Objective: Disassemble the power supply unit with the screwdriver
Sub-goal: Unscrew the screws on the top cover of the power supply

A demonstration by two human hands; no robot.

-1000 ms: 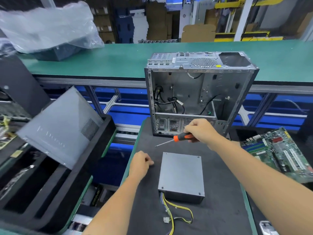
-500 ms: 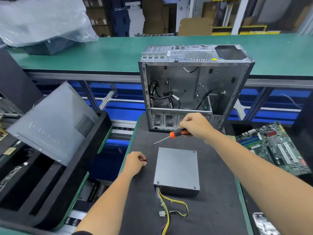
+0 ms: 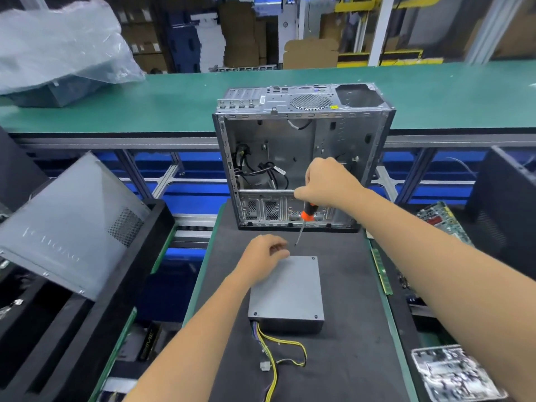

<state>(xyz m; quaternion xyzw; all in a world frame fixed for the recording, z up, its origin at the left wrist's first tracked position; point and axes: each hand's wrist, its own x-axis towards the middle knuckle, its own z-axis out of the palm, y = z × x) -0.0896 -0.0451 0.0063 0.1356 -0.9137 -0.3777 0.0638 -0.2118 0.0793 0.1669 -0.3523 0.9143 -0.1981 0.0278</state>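
While the lid stays screwed: power supply unit (image 3: 285,288) lies flat on the tabletop (image 3: 348,285).
Right hand (image 3: 326,182): clamped round the screwdriver (image 3: 303,224), tip hanging above the far-left corner.
Left hand (image 3: 262,258): fingers loosely curled at that corner, holding nothing.
Risk: tip may skid off the screw toward those fingers.

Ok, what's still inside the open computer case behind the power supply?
Inside the computer case: loose black cables on its left and a perforated drive cage along the bottom. The right hand, gripping the screwdriver, covers the lower right interior.

Your matt grey metal supply (image 3: 285,288), bare dull steel case (image 3: 301,134), glossy orange plastic screwdriver handle (image 3: 307,212), matt black mat (image 3: 348,285), crinkled clear plastic bag (image 3: 58,44)
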